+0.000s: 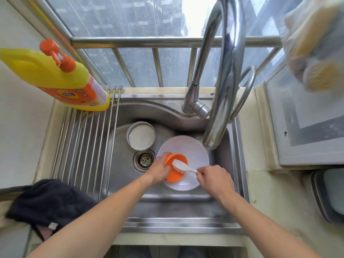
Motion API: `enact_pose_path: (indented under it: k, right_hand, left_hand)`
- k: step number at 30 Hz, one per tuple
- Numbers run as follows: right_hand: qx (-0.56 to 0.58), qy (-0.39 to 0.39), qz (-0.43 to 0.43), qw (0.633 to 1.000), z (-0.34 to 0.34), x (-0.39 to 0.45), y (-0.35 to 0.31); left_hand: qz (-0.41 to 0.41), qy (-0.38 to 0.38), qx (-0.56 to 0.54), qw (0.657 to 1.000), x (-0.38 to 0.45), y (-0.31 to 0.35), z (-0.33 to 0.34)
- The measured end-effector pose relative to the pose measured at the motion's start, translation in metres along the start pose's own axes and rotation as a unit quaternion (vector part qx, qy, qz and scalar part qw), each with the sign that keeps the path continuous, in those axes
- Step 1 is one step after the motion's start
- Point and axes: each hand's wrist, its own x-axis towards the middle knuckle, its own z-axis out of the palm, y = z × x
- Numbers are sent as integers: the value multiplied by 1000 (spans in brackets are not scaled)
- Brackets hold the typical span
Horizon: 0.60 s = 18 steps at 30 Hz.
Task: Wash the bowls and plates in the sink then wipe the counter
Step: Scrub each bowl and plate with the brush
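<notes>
left hand (160, 169): gripping the orange bowl (176, 169) by its left side, fingers curling over the rim, thumb side down at the near edge.
right hand (214, 180): fingers closing around the white handle of the brush (183, 166), holding it just right of the bowl.
brush: lying across the bowl's mouth, head sitting on the far-left part of the rim, bristles facing down into the bowl.
orange bowl: tilting toward the right, sitting over the white plate (193, 151).
white plate: lying flat in the sink (122, 161), right of centre, partly under the bowl and both hands.
white bowl (141, 135): standing upright in the far part of the sink, just beyond the drain (144, 160), not touching the plate as far as i can tell.
tap (223, 71): arching over the sink from the far rim, spout ending above the plate's right edge; water flow not visible.
rack (87, 146): steel rods covering the sink's left side.
soap bottle (55, 75): yellow with orange pump, standing at the far left on the rack's far end.
dark cloth (48, 202): lying on the near left counter (270, 202) edge.
</notes>
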Motion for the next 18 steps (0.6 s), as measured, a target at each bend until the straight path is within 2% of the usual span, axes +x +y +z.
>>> enact_pose_path:
  k: [3,6,7,9,10,11,12,14,16,18]
  right_hand:
    - [5,62,-26,998,2,0,-13]
    - [175,24,-23,984,12,-1,-17]
    - [254,-1,-7,967,16,-1,-16]
    - [410,-65,63,908,19,-4,-13]
    - [459,-104,94,877,19,-5,-11]
    - [476,-136,110,862,19,-4,-8]
    - [460,-158,111,867,16,-2,-4]
    - [356,-155,80,918,7,7,3]
    - [184,-119,35,975,-6,14,2]
    - [55,-64,21,996,-12,17,-7]
  left_hand:
    - [-28,-25,-112,993,-2,10,2]
    - [-74,-61,-251,963,-2,13,0]
    - [-84,-70,-283,953,-3,13,-2]
    - [-103,-82,-335,933,-1,11,-6]
    - [-109,-83,-350,927,-2,10,-8]
    - [-109,-82,-354,925,-2,10,-10]
    - [-104,-82,-347,928,-3,10,-10]
    - [-92,-84,-319,940,-6,8,-11]
    - [-85,-83,-297,948,-7,6,-9]
    - [-76,-85,-283,952,-8,3,-7]
